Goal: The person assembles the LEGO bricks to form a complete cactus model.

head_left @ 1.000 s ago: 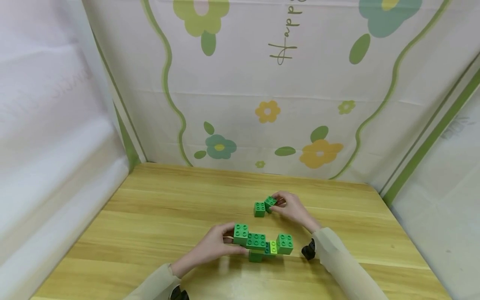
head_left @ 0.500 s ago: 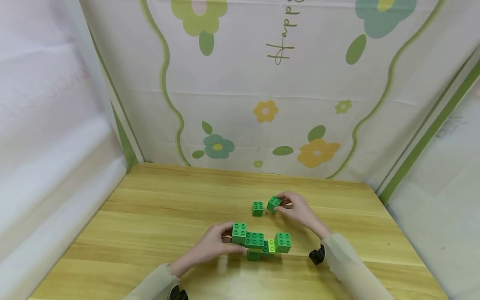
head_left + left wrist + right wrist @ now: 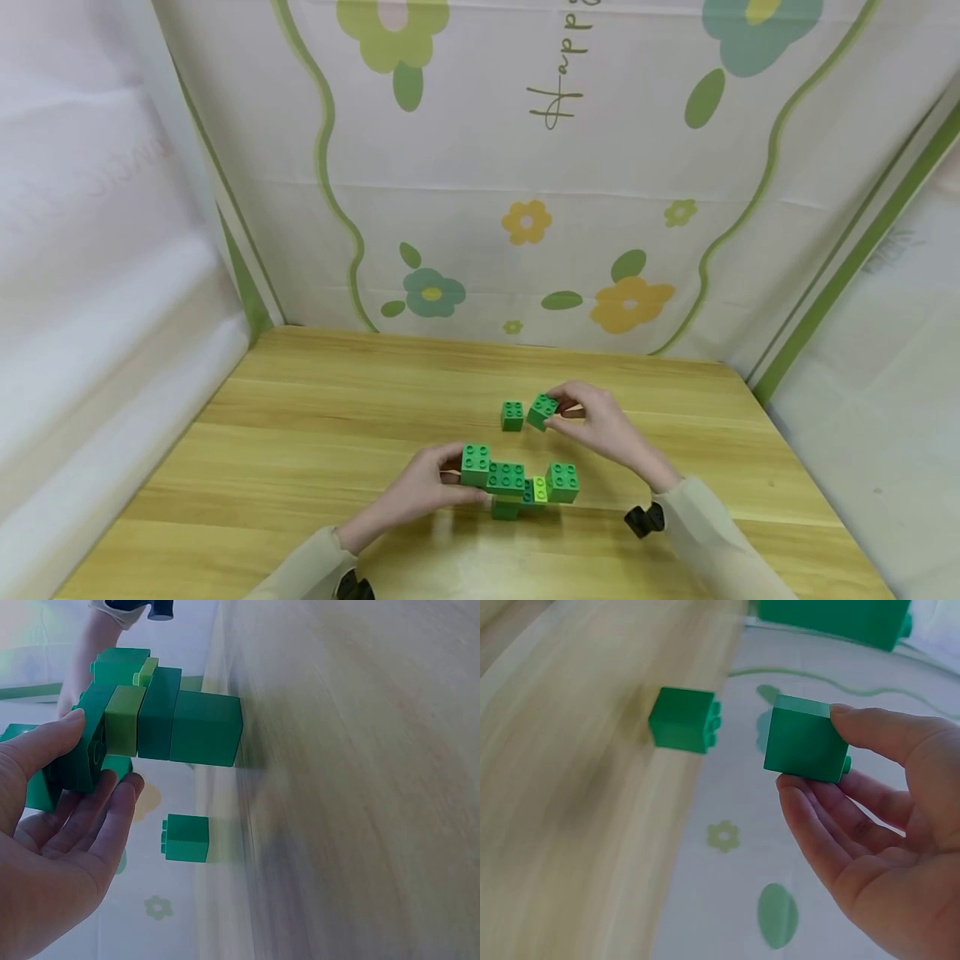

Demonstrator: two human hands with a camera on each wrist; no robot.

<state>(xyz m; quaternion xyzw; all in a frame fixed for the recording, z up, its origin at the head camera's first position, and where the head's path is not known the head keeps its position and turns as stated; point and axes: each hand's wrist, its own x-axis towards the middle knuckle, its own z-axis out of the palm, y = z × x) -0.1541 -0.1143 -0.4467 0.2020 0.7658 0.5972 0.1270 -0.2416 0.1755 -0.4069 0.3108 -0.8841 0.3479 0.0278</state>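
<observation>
My left hand (image 3: pixel 423 486) grips the left end of an assembly of toy building bricks (image 3: pixel 506 477). It is mostly green, with yellow-green pieces between darker ones, and a square green block rises at each end. In the left wrist view the thumb lies on one side of the build (image 3: pixel 206 727) and the fingers on the other. Farther back, my right hand (image 3: pixel 600 425) pinches a single green brick (image 3: pixel 804 742) between thumb and fingertips, its studs toward the palm side in the right wrist view. Just left of it, another green brick (image 3: pixel 512 417) stands on the table, studs up.
The wooden table (image 3: pixel 337 400) runs back to a white cloth backdrop (image 3: pixel 450 208) printed with flowers. Pale cloth walls close in the left and right sides. A dark device (image 3: pixel 645 521) sits at the right wrist.
My right hand has drawn its brick away from the standing one, leaving a gap, and the brick has tilted slightly. The left hand keeps its grip on the assembly; the head view has shifted slightly.
</observation>
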